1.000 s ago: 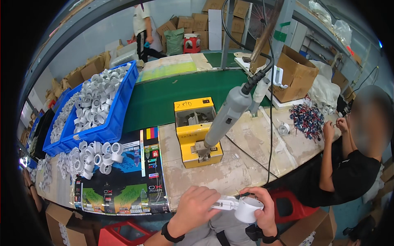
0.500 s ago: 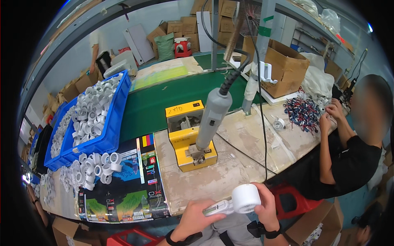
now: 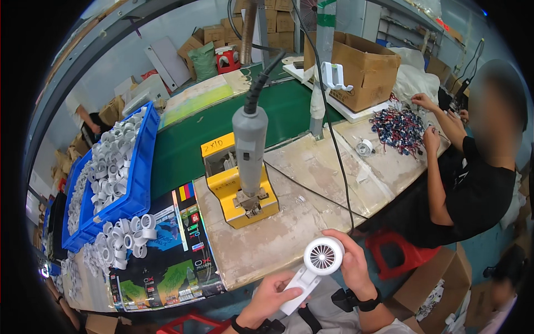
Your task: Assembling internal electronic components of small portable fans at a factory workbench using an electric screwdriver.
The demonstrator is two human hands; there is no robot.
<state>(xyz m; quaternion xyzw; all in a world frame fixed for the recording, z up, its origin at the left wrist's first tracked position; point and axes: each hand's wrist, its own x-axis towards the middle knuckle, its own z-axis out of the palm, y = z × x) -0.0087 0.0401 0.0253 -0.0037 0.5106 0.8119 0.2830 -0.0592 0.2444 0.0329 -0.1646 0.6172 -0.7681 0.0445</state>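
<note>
In front of my lap I hold a white handheld fan (image 3: 324,256), its round slotted grille facing up. My left hand (image 3: 271,296) is closed round the lower part of its handle, thumb on top. Against the right side of the fan head, my right hand (image 3: 354,266) grips with curled fingers. Beyond my hands, a yellow screw feeder (image 3: 222,181) stands on the table. Over its front hangs a grey electric screwdriver (image 3: 249,146) on a black cable, its tip down at the metal piece of the feeder.
Blue bins (image 3: 146,158) of white rings stand left, with loose white rings (image 3: 127,240) beside them. A green belt (image 3: 186,146) runs behind. At right, a co-worker (image 3: 473,189) handles small parts near a wire pile (image 3: 396,129). A black cable (image 3: 338,150) hangs above the table.
My hands have turned the fan, so its grille now faces up and the handle points down-left. The view has shifted, and the screwdriver hangs more upright. The co-worker's far hand has risen.
</note>
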